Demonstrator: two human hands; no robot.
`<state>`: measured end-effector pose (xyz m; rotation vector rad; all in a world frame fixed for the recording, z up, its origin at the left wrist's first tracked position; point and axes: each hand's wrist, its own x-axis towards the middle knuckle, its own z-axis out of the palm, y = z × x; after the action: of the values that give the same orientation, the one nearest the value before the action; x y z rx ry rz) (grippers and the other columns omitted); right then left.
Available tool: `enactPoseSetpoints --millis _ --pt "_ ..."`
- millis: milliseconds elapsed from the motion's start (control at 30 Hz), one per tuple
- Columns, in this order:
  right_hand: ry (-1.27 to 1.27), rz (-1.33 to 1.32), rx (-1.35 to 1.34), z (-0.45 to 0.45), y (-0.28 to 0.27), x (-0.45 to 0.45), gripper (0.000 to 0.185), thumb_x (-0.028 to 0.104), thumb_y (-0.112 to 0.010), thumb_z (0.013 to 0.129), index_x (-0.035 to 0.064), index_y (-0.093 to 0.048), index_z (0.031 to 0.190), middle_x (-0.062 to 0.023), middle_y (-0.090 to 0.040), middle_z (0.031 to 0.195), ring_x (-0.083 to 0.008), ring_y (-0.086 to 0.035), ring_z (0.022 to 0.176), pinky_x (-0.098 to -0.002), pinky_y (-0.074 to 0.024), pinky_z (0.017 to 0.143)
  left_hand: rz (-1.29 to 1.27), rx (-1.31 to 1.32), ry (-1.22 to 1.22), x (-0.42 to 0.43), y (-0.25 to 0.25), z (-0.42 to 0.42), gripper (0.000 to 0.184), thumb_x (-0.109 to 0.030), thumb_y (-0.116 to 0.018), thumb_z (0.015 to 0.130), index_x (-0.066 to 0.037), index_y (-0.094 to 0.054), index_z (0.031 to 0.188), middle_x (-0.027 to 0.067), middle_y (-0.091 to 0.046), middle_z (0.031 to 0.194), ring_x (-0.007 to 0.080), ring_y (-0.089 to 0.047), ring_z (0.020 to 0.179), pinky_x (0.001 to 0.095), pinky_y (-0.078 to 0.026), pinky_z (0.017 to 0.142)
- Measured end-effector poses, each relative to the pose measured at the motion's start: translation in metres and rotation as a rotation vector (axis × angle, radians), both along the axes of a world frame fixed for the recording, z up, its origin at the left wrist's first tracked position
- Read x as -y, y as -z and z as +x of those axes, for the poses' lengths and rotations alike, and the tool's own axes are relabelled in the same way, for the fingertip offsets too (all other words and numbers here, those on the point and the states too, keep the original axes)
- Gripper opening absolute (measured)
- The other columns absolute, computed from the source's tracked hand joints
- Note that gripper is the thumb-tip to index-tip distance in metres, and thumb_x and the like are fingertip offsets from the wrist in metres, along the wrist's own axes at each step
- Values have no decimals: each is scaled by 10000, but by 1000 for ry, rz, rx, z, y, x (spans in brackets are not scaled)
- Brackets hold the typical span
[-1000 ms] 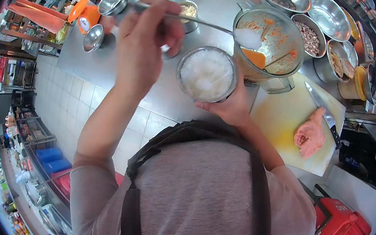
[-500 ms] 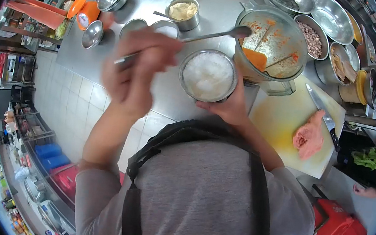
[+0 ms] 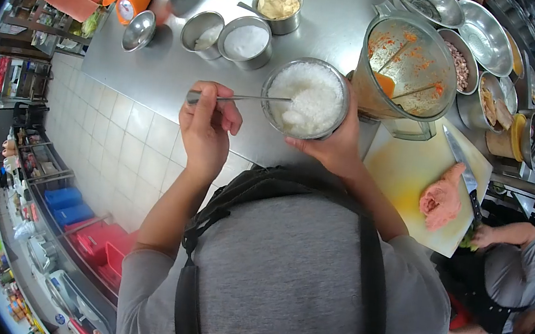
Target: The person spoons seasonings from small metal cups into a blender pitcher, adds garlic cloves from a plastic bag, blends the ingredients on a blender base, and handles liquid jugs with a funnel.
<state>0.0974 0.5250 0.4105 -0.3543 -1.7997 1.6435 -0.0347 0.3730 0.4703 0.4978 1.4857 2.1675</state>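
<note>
My left hand (image 3: 208, 123) pinches the handle of a long metal spoon (image 3: 249, 99). The spoon's far end is sunk in coarse white granules (image 3: 316, 96) that fill a round metal bowl (image 3: 267, 115). Wrapped round the bowl's right and lower side, my right hand (image 3: 338, 139) holds it at the table edge. Just right of the bowl stands a clear blender jug (image 3: 362, 78), smeared with orange bits. Inside it is an orange spatula (image 3: 384, 83). Behind my left hand are a metal cup of white powder (image 3: 246, 41) and a metal cup with a little pale content (image 3: 205, 34).
A cutting board (image 3: 395, 159) at right bears a piece of raw pink meat (image 3: 440, 200) and a knife (image 3: 462, 157). Metal bowls (image 3: 487, 37) crowd the back right. A cup of pale paste (image 3: 279, 8) and an orange scale (image 3: 130, 3) stand behind. A co-worker (image 3: 509, 263) is at right.
My left hand has lowered the spoon from above, near the blender jug, into the white granules. The bowl stays in my right hand. The co-worker at right has come further into view.
</note>
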Motion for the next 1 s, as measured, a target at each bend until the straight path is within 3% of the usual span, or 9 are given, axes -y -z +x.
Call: enactPoseSetpoints --millis 400,467,567,700,800,867,1000 --pt "-36 -101 -55 5 1 -10 1104 196 -910 510 -16 -231 1354 -159 -418 1287 -253 -427 1217 -380 -347 1031 36 -18 51 -19 -56 -20 257 -232 -414 971 -20 -531 885 -4 -388 566 70 -298 475 214 -254 428" --pt "-115 -93 -3 8 -4 -13 1102 113 -893 547 -9 -183 1381 -139 -379 1339 -241 -401 1251 -390 -358 1032 75 -32 81 -31 -71 -23 247 -215 -425 966 -15 -545 884 13 -423 558 75 -307 462 226 -266 414" --pt "-43 -116 -21 8 3 -9 1106 199 -913 503 -8 -236 1353 -155 -421 1292 -257 -426 1221 -387 -344 1029 123 -33 126 -57 -86 -22 237 -191 -447 958 -1 -571 891 31 -475 558 74 -344 448 225 -296 402" --pt "-40 -122 -22 11 5 -9 1105 203 -914 496 -6 -246 1350 -155 -426 1285 -260 -428 1217 -388 -341 1030 -2 -292 214 -95 -85 0 230 -166 -459 959 6 -589 878 44 -552 619 94 -464 483 221 -373 437" --pt "-25 -77 -7 13 6 -10 1112 210 -917 486 -5 -249 1348 -153 -429 1281 -264 -431 1213 -389 -339 1031 -82 -628 387 -113 -64 12 108 -69 -520 916 3 -599 934 86 -612 752 126 -576 626 238 -469 541" --pt "-4 -68 -15 13 7 -10 1118 223 -921 477 -7 -255 1346 -155 -428 1281 -266 -429 1214 -390 -337 1031 -171 -936 444 -112 -62 18 129 -5 -556 874 -4 -604 994 130 -637 903 141 -625 765 253 -512 636" --pt "-29 -144 -55 10 10 -14 1117 235 -921 477 -12 -261 1345 -160 -424 1285 -267 -426 1217 -390 -335 1033 -30 -857 413 -82 -86 9 109 -26 -524 899 20 -600 962 124 -644 964 146 -603 729 243 -493 598"
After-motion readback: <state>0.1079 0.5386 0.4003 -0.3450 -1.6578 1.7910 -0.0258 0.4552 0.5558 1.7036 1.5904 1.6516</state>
